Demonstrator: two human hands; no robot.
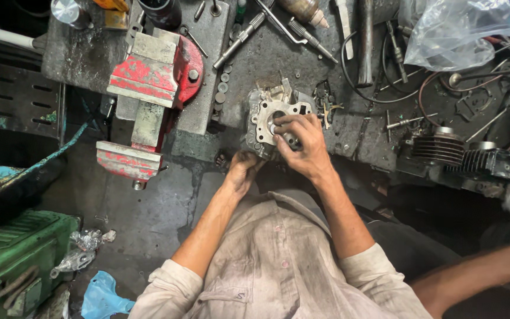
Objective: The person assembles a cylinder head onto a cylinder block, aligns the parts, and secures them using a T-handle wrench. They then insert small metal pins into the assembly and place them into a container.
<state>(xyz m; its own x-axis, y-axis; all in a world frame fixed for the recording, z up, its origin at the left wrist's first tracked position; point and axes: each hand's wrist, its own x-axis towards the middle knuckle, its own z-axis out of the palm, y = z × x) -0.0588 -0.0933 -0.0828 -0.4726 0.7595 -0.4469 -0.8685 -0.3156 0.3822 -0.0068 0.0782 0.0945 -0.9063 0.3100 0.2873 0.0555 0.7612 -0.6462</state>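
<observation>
A grey metal engine cylinder head (270, 109) stands at the front edge of a greasy workbench (349, 127). My left hand (242, 171) grips its lower near side from below. On top of it rests my right hand (303, 147), fingers curled over the round bore and pinching a small dark part there. What exactly the fingertips hold is hidden.
A red bench vise (149, 88) is mounted to the left. Sockets, bolts, a hammer and cables lie across the bench behind. A finned engine cylinder (464, 156) sits right, a clear plastic bag (461, 29) top right. Another person's arm (479, 272) enters bottom right. A green machine (13, 260) stands bottom left.
</observation>
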